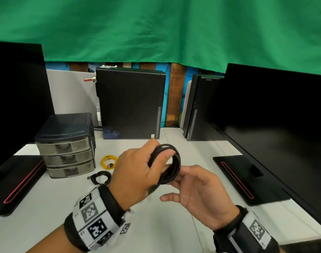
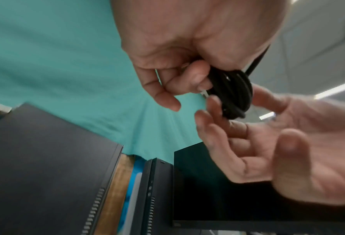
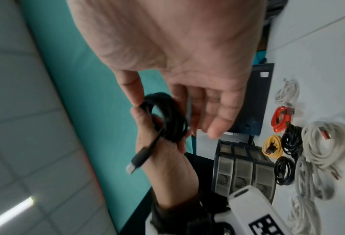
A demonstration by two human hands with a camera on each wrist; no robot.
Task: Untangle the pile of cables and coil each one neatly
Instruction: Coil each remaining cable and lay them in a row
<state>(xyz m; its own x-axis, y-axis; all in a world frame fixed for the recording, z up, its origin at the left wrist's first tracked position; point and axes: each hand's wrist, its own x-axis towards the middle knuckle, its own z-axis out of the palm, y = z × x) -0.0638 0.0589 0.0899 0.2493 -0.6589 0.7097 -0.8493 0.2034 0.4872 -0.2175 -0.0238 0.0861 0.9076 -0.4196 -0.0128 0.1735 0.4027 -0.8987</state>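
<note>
The left hand point(image 1: 136, 172) holds a black coil point(image 1: 171, 165) above the desk point(image 1: 156, 234), with the thumb pressed across the loops and the fingers curled round them from behind. The right hand point(image 1: 198, 194) sits just below and to the right of the coil, palm up, fingers relaxed and spread; its fingertips point(image 2: 214, 101) touch the lower edge of the coil without gripping it. In the right wrist view, one end of the coil hangs free past the left hand and ends in a plug point(image 3: 135, 163). On the desk, left of the hands, a yellow coil point(image 1: 109, 161) lies near a three-drawer organizer point(image 1: 66, 145), and a second black cable point(image 1: 101, 177), also coiled, lies just in front of it. The right wrist view shows further cables on the desk beside the organizer: an orange coil point(image 3: 280, 119), white coils point(image 3: 324, 143) and two more black coils point(image 3: 291, 139). Two black computer cases point(image 1: 130, 105) stand upright at the rear of the desk. A monitor point(image 1: 276, 128) stands at each side, and a green cloth point(image 1: 156, 28) hangs behind.
</note>
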